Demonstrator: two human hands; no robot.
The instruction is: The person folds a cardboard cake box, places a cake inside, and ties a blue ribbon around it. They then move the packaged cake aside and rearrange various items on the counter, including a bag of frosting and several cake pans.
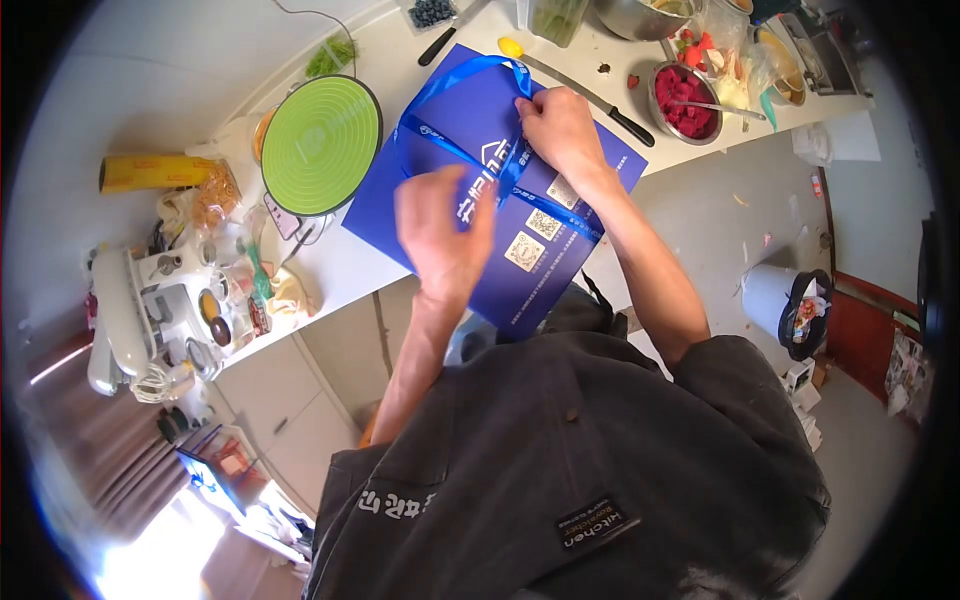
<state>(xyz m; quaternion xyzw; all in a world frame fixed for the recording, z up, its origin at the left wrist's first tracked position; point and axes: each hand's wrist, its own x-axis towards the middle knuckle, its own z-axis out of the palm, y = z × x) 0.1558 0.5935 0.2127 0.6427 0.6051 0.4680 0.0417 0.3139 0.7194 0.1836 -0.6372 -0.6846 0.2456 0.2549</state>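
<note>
A dark blue box (520,290) with white print and square codes lies tilted across the worktop edge, close to my body. Blue ribbon (440,137) crosses its top, and a loop of it rises at the far side. My right hand (563,128) is closed on the ribbon near the box's upper middle, thumb and fingers pinched together. Over the left part of the box is my left hand (445,225), smeared by motion; its fingers and anything in them cannot be made out.
On the worktop (350,255), a green turntable (322,145) stands left of the box. Beyond the box lie a long knife (590,97) and a yellow lemon (510,47). A bowl of pink food (685,103) is at right, a stand mixer (150,310) at far left, a bin (787,305) on the floor.
</note>
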